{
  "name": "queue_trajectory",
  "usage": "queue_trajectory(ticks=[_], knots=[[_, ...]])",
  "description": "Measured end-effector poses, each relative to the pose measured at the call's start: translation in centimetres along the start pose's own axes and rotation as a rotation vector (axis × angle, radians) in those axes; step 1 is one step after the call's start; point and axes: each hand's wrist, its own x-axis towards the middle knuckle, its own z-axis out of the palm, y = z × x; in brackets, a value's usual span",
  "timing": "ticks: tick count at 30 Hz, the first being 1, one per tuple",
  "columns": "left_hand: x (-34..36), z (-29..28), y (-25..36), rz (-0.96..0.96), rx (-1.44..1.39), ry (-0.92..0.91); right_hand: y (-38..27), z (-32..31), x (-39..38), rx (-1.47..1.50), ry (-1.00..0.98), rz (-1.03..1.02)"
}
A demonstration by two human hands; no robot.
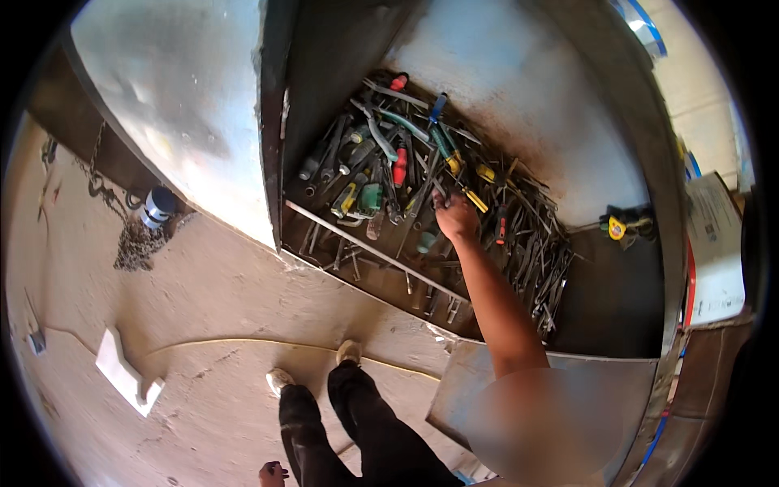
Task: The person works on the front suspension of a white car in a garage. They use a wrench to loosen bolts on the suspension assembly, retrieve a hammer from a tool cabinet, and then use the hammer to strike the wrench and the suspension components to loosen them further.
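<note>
A pile of screwdrivers, pliers (381, 130), wrenches and rods fills the floor of an open metal cabinet (495, 73). My right hand (457, 217) reaches into its middle, fingers closed around something dark I cannot make out, beside a yellow-handled tool (475, 200). A red-handled screwdriver (400, 165) lies to its left, another red-and-black one (501, 226) to its right. My left hand (273, 475) hangs low at the bottom edge, fingers loosely bent and apart, holding nothing visible. A long flat bar (373, 252) crosses the front of the pile.
The metal door (162, 97) stands at left. On the floor are a chain (138, 243), a dark-and-white canister (158, 207), a white angled piece (118, 369) and a cable (243, 339). A tape measure (617, 229) sits at right, near a white box (714, 252).
</note>
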Motion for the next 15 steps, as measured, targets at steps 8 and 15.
queue_trajectory(ticks=[8, 15], knots=[[-0.2, 6.7, 2.7, 0.018, 0.16, 0.045, 0.9, 1.2, 4.4, 0.136, 0.373, -0.423], [0.6, 9.1, -4.6, 0.059, -0.016, 0.067, 7.0, -0.6, 13.9, -0.325, 0.081, -0.081]])
